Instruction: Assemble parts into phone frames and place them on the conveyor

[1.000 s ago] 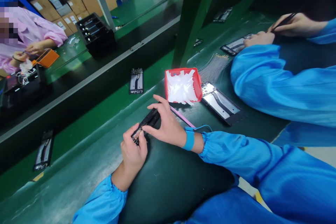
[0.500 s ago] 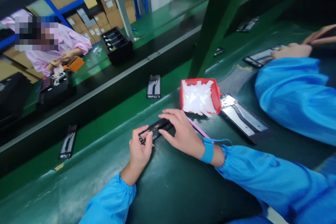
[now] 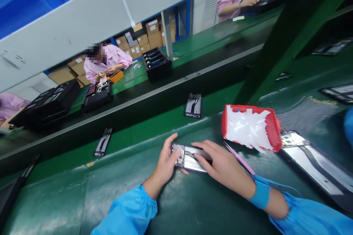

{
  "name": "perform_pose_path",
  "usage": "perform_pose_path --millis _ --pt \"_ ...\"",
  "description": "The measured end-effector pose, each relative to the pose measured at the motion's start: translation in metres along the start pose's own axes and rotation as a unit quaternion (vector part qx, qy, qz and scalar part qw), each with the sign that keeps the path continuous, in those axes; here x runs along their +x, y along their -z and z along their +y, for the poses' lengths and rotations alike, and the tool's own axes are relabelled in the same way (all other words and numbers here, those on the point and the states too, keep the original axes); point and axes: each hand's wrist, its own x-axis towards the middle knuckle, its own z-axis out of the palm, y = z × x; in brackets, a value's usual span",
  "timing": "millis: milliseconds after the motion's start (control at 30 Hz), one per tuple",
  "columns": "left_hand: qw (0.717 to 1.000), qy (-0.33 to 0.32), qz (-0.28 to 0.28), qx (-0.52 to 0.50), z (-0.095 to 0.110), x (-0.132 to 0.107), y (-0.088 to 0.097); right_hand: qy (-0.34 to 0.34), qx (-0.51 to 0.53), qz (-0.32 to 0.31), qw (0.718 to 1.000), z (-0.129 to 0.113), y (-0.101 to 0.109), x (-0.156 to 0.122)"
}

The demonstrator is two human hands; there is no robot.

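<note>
A phone frame (image 3: 190,159) lies flat on the green bench mat, its silvery inside facing up. My left hand (image 3: 167,163) grips its left end with thumb and fingers closed on the edge. From the right, my right hand (image 3: 220,163) rests on the frame with fingers pressed on its upper edge; a blue wrist strap (image 3: 259,195) sits on that wrist. A pink pair of tweezers (image 3: 239,158) lies on the mat just behind my right hand.
A red tray (image 3: 271,125) of white strips stands right of my hands, another phone frame (image 3: 314,163) beyond it. Two frames (image 3: 193,105) (image 3: 103,142) lie on the conveyor belt. People in pink (image 3: 106,62) work at the far bench with black trays (image 3: 156,62).
The phone frame has gone from tilted on its edge to lying flat, inside up. The view has swung upward and left, so the neighbour's blue sleeves have left the frame.
</note>
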Motion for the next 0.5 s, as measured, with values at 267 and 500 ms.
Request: perform_pose_path --millis 267,500 --pt "0.996 -0.076 0.031 0.045 -0.007 -0.002 -0.010 -0.156 0.249 -0.142 0.945 -0.015 -0.011 -0.009" --pt "0.995 -0.060 0.024 0.074 -0.011 -0.006 -0.015 -0.152 0.276 -0.039 0.948 -0.014 -0.003 -0.002"
